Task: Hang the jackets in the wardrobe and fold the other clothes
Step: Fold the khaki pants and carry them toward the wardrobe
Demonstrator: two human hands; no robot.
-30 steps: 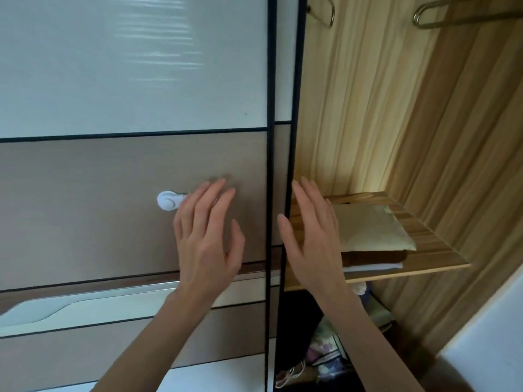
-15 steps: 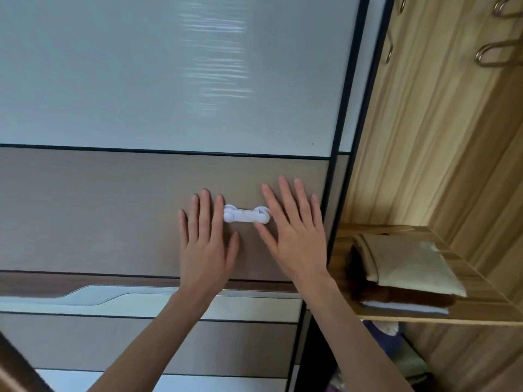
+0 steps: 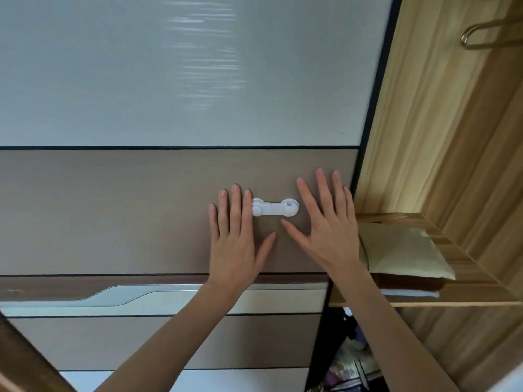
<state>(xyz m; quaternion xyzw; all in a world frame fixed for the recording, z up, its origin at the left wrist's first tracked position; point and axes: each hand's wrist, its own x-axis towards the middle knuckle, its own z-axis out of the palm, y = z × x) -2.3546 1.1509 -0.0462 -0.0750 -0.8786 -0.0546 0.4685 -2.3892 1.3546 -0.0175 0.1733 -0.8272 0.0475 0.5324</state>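
A sliding wardrobe door [image 3: 141, 216] with a white upper panel and brown middle band fills the left and centre. My left hand [image 3: 236, 239] lies flat on the brown band, fingers straight, just left of a small white plastic handle [image 3: 275, 207]. My right hand [image 3: 325, 222] presses flat on the door to the right of that handle, near the door's black edge. To the right the wardrobe stands open, showing a wooden shelf [image 3: 464, 290] with a stack of folded clothes [image 3: 402, 256], a pale green piece on top. No jacket is in view.
Metal hanger hooks [image 3: 481, 35] show at the top right inside the wooden wardrobe. Below the shelf lies a dark compartment with colourful bags or fabrics [image 3: 348, 369]. A lower door band with a curved silver inlay [image 3: 127, 295] runs under my hands.
The door's edge has shifted right across the view, from the middle toward the shelf. My right hand went from the open gap onto the door beside the handle.
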